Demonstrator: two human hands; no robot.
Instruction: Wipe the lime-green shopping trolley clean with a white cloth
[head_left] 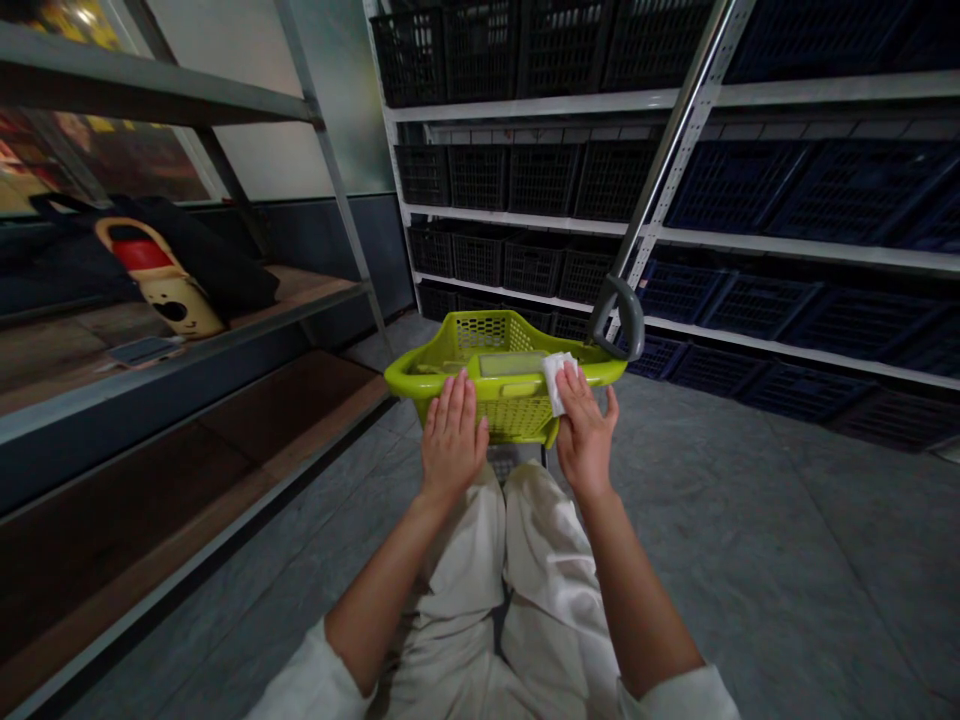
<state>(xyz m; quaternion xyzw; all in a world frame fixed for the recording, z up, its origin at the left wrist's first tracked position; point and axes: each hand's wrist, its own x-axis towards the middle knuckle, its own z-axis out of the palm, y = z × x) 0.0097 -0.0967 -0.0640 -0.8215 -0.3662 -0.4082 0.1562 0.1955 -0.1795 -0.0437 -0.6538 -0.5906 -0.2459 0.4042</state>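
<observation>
Left hand (453, 440): flat on green basket (411, 382) | right hand (586, 437): holding white tissue (556, 381) beneath, against basket

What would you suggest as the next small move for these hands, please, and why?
Probably slide the right hand and its white wipe along the rim toward the left hand: the wipe lies against the rim, and the left hand, resting farther left, seems able to steady the basket.

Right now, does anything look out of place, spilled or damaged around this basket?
Nothing stands out: the basket shows no visible crack or spill, your right hand presses a white wipe against it, and the crates sit in rows.
</observation>
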